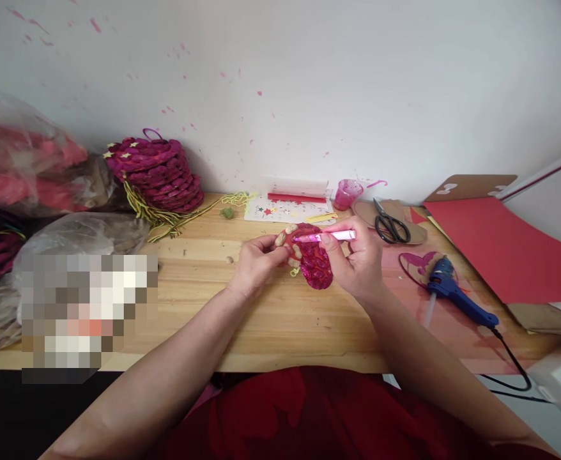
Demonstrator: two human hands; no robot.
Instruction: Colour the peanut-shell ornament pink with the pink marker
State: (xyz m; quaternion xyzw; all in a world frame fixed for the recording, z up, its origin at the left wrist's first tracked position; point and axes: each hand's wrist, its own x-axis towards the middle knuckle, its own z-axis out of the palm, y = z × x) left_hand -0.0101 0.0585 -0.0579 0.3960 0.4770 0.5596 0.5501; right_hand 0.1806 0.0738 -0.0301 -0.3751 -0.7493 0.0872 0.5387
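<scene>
My left hand (260, 260) pinches the left edge of a red heart-shaped piece (317, 268) covered with peanuts. On its right side the peanuts are painted glossy magenta; those along the left edge, such as one peanut (280, 239), are still tan. In my right hand (357, 262) is a paintbrush (340, 235) with a white handle and a pink front part, its tip over the middle of the piece. A small yellow-green loop of yarn (294, 272) hangs below the piece. The right hand partly covers the piece's right edge.
A glue gun (465, 300) lies right, its cord over the table edge. Scissors (390, 223), red card (515, 249) and a pink-stained cup (346, 193) stand behind. Star stickers (287, 211) lie by the wall. Stacked magenta hearts (158, 172) and plastic bags (22, 153) fill the left.
</scene>
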